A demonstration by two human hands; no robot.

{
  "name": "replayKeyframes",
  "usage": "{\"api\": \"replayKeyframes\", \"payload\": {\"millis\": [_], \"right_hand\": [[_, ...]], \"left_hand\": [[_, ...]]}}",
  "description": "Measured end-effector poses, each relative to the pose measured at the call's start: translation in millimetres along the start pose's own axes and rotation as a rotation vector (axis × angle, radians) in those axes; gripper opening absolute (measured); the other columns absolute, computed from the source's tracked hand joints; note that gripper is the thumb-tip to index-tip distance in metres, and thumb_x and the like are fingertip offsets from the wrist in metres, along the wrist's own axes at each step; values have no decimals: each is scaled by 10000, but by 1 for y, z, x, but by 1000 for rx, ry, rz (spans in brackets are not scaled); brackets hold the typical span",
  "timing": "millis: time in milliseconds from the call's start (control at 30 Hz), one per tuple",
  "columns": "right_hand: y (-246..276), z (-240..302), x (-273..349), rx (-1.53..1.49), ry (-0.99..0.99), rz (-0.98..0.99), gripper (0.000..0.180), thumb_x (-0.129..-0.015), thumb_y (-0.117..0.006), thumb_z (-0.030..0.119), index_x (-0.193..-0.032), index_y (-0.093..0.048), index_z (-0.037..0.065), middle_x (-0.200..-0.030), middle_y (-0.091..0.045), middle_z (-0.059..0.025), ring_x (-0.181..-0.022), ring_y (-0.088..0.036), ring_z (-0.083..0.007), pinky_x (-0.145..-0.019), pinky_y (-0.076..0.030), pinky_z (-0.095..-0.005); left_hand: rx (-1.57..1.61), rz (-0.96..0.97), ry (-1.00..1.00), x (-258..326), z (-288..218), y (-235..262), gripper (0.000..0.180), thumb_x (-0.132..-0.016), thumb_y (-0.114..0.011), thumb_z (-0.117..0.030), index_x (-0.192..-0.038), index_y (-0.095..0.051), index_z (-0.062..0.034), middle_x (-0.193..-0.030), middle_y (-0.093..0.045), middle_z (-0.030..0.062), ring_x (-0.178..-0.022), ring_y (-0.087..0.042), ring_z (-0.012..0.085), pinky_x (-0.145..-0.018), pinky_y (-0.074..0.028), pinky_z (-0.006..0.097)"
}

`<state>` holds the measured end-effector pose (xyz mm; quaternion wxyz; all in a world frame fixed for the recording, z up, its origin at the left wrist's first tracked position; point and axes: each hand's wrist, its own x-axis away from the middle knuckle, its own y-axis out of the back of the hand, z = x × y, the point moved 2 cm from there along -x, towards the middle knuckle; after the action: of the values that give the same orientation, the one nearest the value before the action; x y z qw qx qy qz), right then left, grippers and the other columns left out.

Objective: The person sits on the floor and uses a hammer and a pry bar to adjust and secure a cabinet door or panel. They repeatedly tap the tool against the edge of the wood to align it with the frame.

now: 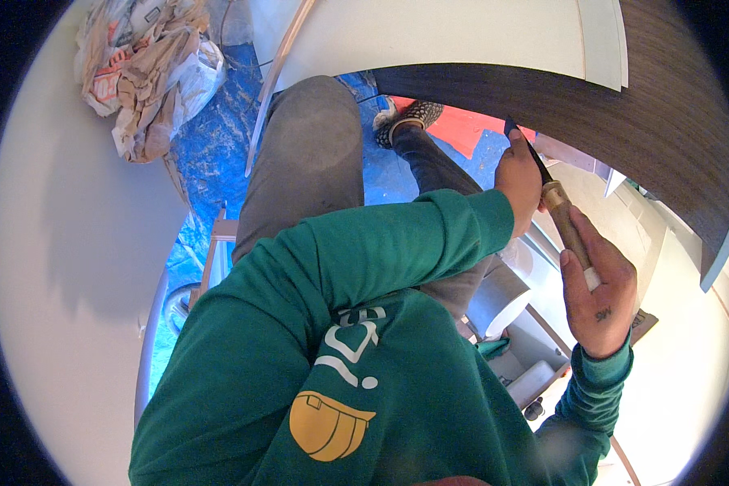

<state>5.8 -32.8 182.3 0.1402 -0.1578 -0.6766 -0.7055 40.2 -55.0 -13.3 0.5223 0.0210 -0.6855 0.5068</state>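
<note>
A wooden-handled tool (565, 215) with a narrow dark blade slants up beneath the edge of a dark wood-grain panel (478, 91). Round the rear of its handle my right hand (601, 296) is closed, thumb and fingers on either side. My left hand (520, 180) reaches across my body and grips beside the blade, its thumb lying along it close to the tip. The blade's end is near the panel's lower edge; whether they touch I cannot tell. Most of my left fingers are hidden.
A blue tarp (223, 130) covers the floor, with crumpled paper and plastic (150, 89) at the upper left. White boards (429, 36) lie beyond my knee. A grey cylinder (498, 301) and a box-like compartment (539, 348) sit below my right hand. A pale wall (65, 243) rises at left.
</note>
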Motion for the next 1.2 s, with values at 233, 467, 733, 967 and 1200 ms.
{"api": "replayKeyframes", "payload": {"millis": [233,467,733,967,1200], "right_hand": [[0,-1,-4,-3,48,-14,456,-798,-645,-10,-1254,-634,-27,-879,-683,-226,-783,-673,-308,-785,-516,-365],[1,-5,-11,-58,38,-1,428,-808,-627,-7,-1235,-642,-36,-1039,-693,-269,-977,-705,-329,-886,-511,-360],[6,-1,-10,-84,-13,11,431,-799,-641,-11,-1230,-643,-30,-997,-701,-246,-904,-706,-336,-833,-522,-363],[9,9,-9,17,-22,13,446,-780,-651,-16,-1226,-645,-31,-982,-695,-252,-894,-705,-349,-832,-525,-367],[6,5,-10,4,57,-31,449,-778,-644,-18,-1227,-647,-23,-903,-685,-240,-822,-689,-348,-787,-519,-358]], "left_hand": [[14,26,9,-1,0,0,642,-1051,-215,-542,-880,-554,-25,-574,-545,87,-379,-518,202,-302,-385,328],[-63,-3,26,-2,-3,0,646,-1050,-214,-547,-862,-551,-29,-564,-544,89,-390,-533,219,-312,-404,339],[53,-22,30,0,-6,-6,653,-1047,-202,-557,-820,-539,-46,-575,-552,92,-377,-526,218,-306,-386,341],[37,-18,35,1,-4,-5,651,-1043,-208,-570,-885,-543,-34,-579,-550,90,-371,-520,213,-306,-387,342],[-30,-28,106,9,-9,-5,638,-1043,-231,-566,-939,-551,-24,-603,-557,94,-392,-535,215,-314,-405,338]]}}
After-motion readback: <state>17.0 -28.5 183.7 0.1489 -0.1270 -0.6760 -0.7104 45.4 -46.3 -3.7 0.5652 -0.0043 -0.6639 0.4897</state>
